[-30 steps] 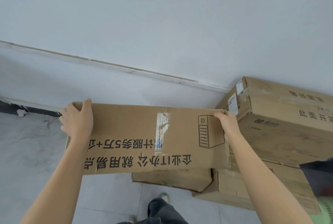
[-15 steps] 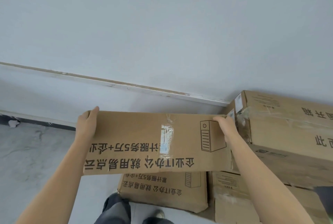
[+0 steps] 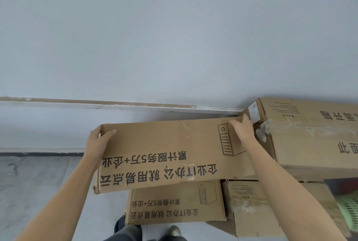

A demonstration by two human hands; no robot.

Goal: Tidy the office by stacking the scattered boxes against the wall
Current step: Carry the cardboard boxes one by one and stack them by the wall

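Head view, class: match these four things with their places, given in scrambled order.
Things: 1 held box; 2 lower printed box; 3 large labelled box; 4 green basket.
Places: A low at the right edge; B gripped by left hand and right hand; C below the held box; D upper right, by the wall.
Pairs: 1-B; 2-C; 3-D; 4-A.

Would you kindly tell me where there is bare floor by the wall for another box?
The grey floor left of the lower printed box is bare up to the dark skirting at the wall. The right is crowded: the large box, a smaller carton beneath it and a green basket. The held box hides the lower one's top.
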